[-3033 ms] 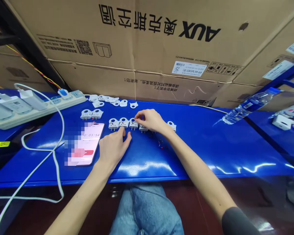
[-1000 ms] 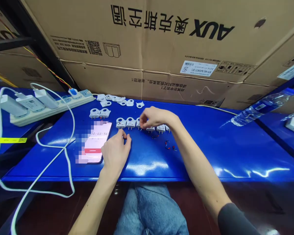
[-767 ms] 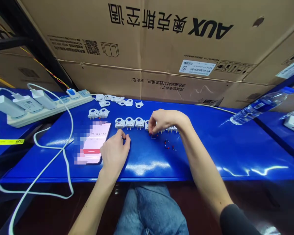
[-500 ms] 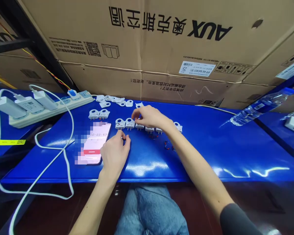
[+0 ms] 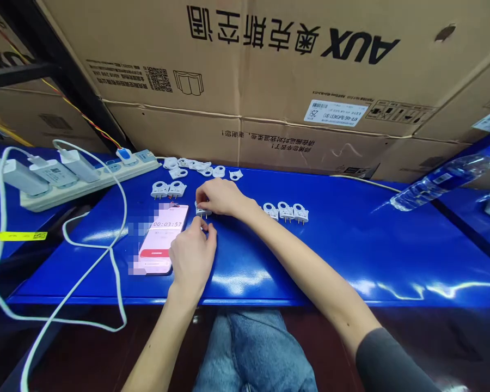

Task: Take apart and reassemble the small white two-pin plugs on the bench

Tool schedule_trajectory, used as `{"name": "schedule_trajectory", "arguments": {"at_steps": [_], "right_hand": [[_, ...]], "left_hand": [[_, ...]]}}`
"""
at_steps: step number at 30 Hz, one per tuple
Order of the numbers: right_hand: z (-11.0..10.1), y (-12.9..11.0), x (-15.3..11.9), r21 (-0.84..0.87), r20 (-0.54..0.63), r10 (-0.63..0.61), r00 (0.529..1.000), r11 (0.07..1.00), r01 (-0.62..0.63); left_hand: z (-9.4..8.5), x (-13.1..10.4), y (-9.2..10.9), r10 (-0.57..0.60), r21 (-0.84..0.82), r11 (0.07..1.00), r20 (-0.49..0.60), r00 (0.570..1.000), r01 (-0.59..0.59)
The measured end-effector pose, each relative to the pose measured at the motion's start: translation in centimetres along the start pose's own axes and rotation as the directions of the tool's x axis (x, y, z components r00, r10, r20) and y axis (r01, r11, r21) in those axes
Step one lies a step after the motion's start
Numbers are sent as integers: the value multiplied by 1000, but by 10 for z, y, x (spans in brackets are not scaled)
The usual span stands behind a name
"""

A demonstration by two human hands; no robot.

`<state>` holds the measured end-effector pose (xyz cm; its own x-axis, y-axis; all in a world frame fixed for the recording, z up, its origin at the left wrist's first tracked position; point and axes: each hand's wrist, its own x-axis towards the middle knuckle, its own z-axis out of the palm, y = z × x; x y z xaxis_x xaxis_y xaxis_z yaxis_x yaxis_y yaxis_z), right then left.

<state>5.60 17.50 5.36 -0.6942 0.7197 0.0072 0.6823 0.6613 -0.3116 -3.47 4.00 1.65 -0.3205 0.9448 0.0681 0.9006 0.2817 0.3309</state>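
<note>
1. The right hand (image 5: 220, 197) reaches across to the left end of a row of white plug parts, fingers curled down over the end plug part (image 5: 203, 210); its fingertips cover most of that piece, so I cannot tell whether they pinch it or only press on it.
2. The left hand (image 5: 193, 256) lies palm down on the blue shelf (image 5: 351, 250), fingers loosely together, its fingertips just below the same end plug part and close to the right hand's fingers; it holds nothing that can be seen.
3. That end plug part stands on the shelf with its metal prongs pointing toward the person, just right of the smartphone (image 5: 160, 237).
4. The smartphone lies flat, screen up, touching the left hand's thumb side; its screen shows a running timer and a red bar.
5. Further right along the row, beyond the right wrist, three plug parts (image 5: 286, 211) stand side by side, prongs toward the person.
6. Two more plug parts (image 5: 168, 189) sit as a pair above the phone, and a loose heap of white plastic covers (image 5: 200, 167) lies near the back edge.
7. A power strip (image 5: 85, 182) with white chargers plugged in sits at the left, a white cable (image 5: 110, 256) looping off it over the shelf edge.
8. Cardboard boxes (image 5: 269, 81) stand behind, and a plastic water bottle (image 5: 441, 182) lies at the right.
</note>
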Motion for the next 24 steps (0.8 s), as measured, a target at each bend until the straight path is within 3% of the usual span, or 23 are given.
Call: {"name": "schedule_trajectory", "arguments": {"at_steps": [5,10,13,16,21,24], "right_hand": [[0,-7,1,14,15,19,1000,1000,-19],[-17,-7,-17,-28,-121,15,993,999,-19],[-34,-3,-58,-90,-159,47,986,994,-62],[-39,2,-115,-89,-181,176,968,977,-194],[-6,11,-188,60,-284,427,859,902,-428],[19,12,-212,196,-402,474,783,880,-432]], "left_hand": [[0,0,1,-7,10,1000,-1,1000,7],[0,0,1,-5,17,1000,15,1000,5],[-2,-1,1,15,-6,1000,14,1000,-15],[-4,-3,1,29,-35,999,22,999,-29],[-2,-9,0,68,-75,995,27,997,-66],[-1,-12,-1,70,-100,993,0,998,-70]]}}
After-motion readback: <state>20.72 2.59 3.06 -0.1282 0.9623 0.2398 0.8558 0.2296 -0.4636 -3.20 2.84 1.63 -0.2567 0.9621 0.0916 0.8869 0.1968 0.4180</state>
